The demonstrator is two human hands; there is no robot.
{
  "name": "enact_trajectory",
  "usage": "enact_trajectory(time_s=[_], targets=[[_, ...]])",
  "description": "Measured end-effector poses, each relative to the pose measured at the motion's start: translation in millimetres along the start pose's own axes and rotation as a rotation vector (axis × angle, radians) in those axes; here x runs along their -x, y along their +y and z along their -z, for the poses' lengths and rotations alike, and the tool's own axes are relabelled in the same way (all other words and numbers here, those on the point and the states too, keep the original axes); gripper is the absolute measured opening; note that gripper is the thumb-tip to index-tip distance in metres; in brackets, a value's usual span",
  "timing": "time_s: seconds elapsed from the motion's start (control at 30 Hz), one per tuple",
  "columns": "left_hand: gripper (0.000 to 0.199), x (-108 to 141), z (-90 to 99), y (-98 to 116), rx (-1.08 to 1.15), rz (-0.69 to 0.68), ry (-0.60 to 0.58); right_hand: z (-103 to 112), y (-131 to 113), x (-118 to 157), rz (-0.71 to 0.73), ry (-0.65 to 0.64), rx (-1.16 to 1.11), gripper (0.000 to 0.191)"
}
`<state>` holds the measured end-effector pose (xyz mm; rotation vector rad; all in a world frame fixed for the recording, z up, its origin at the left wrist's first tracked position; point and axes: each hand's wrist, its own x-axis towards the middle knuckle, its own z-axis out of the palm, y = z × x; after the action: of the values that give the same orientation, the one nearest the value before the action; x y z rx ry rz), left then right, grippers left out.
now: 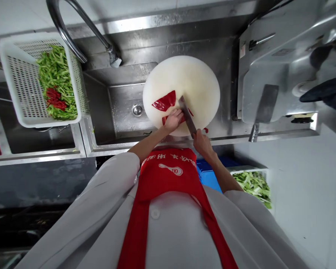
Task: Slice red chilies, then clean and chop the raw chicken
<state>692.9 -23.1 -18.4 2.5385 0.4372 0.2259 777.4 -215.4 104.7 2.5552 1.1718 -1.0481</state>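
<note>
On the round white cutting board (182, 71), my right hand (203, 144) grips a cleaver (188, 117) by its handle, the blade pointing away from me. My left hand (174, 120) is closed and pressed down on a piece of red pepper (164, 119) just left of the blade; the fingers partly cover that piece. A larger glossy red pepper piece (165, 101) lies on the board beyond my left hand. A thin red strip (190, 112) shows at the right side of the blade.
At left, a white basket (19, 86) holds green strips (56, 71) and red strips (56, 99). A faucet (98, 33) arches over the sink (126, 108). A second cleaver (266, 104) rests on a metal machine (249, 86) at right. Below stands a basket of cut greens (253, 185).
</note>
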Motion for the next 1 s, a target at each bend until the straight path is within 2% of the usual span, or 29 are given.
enact_trajectory(time_s=[0.27, 0.4, 0.6, 0.83, 1.0], targets=[[0.035, 2, 2.3, 0, -0.015, -0.016, 0.001, -4, 0, 9, -0.002, -0.031, -0.024, 0.029], [0.034, 2, 3.1, -1, -0.005, 0.014, -0.008, -4, -3, 4, 0.001, -0.011, -0.051, 0.029], [0.032, -1, 6.9, 0, 0.023, 0.026, -0.01, -9, 2, 11, -0.001, -0.033, -0.071, 0.03], [0.032, 5, 18.6, -4, -0.038, 0.023, -0.039, -7, -3, 13, -0.002, -0.047, -0.052, 0.032], [0.033, 9, 17.3, -4, -0.054, 0.035, -0.074, -12, -11, 20, -0.019, -0.05, -0.041, 0.032]])
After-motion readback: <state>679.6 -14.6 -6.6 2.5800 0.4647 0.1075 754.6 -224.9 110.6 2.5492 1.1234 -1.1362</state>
